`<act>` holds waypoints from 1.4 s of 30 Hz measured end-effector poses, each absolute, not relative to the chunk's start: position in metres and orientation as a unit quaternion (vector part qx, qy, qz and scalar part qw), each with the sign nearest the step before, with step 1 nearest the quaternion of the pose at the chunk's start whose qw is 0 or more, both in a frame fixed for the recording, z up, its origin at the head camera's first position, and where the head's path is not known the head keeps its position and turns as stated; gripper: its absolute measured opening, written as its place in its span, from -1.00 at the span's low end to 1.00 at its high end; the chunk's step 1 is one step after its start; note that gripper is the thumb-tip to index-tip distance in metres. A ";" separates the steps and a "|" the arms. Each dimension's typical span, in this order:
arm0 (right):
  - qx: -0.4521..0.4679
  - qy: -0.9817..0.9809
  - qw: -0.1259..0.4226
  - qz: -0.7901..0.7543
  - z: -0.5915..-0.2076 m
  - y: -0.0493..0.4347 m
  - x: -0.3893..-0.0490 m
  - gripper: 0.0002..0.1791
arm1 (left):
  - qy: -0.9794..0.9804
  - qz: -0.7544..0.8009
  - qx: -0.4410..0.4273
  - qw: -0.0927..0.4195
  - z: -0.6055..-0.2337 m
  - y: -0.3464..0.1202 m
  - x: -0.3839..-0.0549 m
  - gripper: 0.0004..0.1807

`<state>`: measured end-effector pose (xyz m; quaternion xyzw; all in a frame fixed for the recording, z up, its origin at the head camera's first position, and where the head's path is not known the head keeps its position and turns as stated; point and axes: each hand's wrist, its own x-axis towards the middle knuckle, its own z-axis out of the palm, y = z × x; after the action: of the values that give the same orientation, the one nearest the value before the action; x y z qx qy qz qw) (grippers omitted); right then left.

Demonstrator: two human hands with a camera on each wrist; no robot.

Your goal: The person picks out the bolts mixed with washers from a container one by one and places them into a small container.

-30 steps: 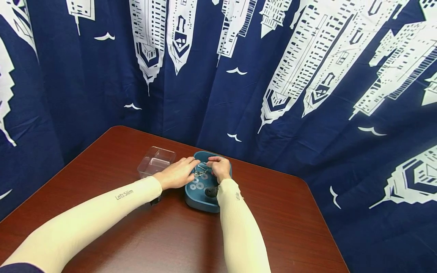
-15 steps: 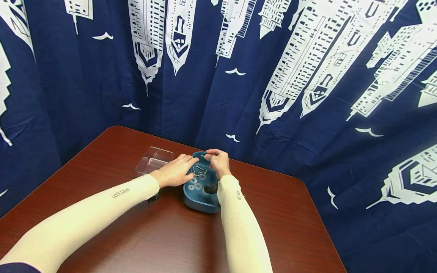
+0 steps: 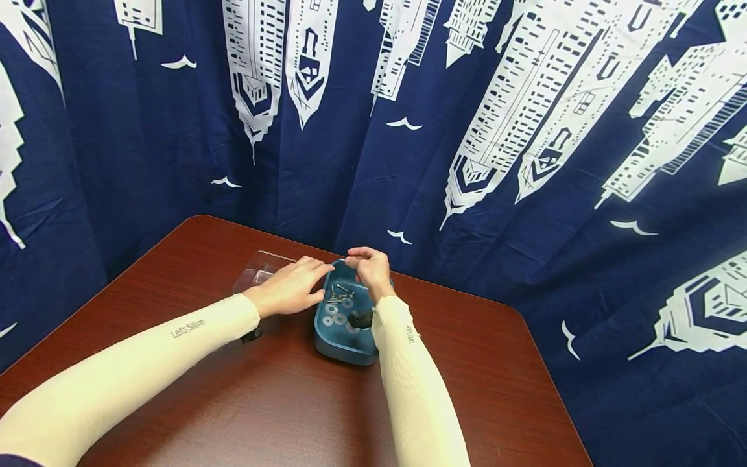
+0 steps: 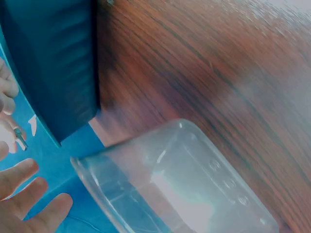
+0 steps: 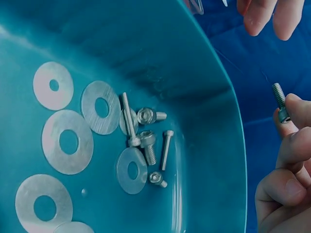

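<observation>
My right hand pinches a small socket-head bolt between thumb and fingers, at the far rim of the blue tray. Its threaded end sticks up past the fingertips in the right wrist view. Inside the tray lie several loose bolts and flat washers. My left hand hovers, fingers spread and holding nothing, between the tray and a clear plastic box. In the head view it covers part of that box.
A black object lies in the near part of the tray, partly behind the right wrist. The brown table ends at a dark blue curtain just behind the tray and box.
My right hand has lifted out of the tray with the bolt, up and toward the far rim. My left hand has drawn left, away from the tray and over the clear box's edge.
</observation>
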<state>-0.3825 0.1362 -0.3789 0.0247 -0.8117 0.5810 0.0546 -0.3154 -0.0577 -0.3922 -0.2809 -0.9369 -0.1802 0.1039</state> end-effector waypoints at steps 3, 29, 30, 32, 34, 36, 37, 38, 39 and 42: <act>0.034 -0.812 0.054 0.580 -0.377 0.133 -0.382 -0.82 | -0.937 -0.187 -0.274 0.108 -0.391 -0.062 -0.314 -0.34; 0.080 -0.800 0.031 0.595 -0.371 0.103 -0.377 -0.78 | -0.943 -0.182 -0.242 0.140 -0.384 -0.131 -0.303 -0.37; 0.080 -0.799 0.029 0.595 -0.371 0.102 -0.377 -0.78 | -0.943 -0.182 -0.240 0.139 -0.384 -0.133 -0.303 -0.37; 0.082 -0.798 0.026 0.596 -0.370 0.099 -0.376 -0.78 | -0.946 -0.181 -0.234 0.136 -0.385 -0.138 -0.303 -0.36; 0.085 -0.796 0.024 0.599 -0.370 0.097 -0.376 -0.78 | -0.946 -0.180 -0.231 0.139 -0.385 -0.143 -0.302 -0.36; 0.087 -0.794 0.021 0.601 -0.370 0.094 -0.376 -0.77 | -0.946 -0.180 -0.227 0.144 -0.385 -0.147 -0.302 -0.37; 0.088 -0.793 0.021 0.602 -0.370 0.093 -0.376 -0.77 | -0.946 -0.180 -0.225 0.148 -0.386 -0.149 -0.302 -0.37; 0.089 -0.792 0.020 0.603 -0.371 0.092 -0.376 -0.77 | -0.945 -0.181 -0.224 0.153 -0.386 -0.151 -0.301 -0.37; 0.090 -0.791 0.020 0.605 -0.371 0.090 -0.376 -0.76 | -0.944 -0.182 -0.224 0.157 -0.387 -0.153 -0.301 -0.38; 0.092 -0.790 0.019 0.607 -0.371 0.086 -0.376 -0.76 | -0.942 -0.185 -0.223 0.171 -0.389 -0.160 -0.301 -0.39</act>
<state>-0.3761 0.0858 -0.3705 0.0916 -0.7895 0.6065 0.0186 -0.3009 -0.1596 -0.3891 -0.2233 -0.9416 -0.1854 0.1708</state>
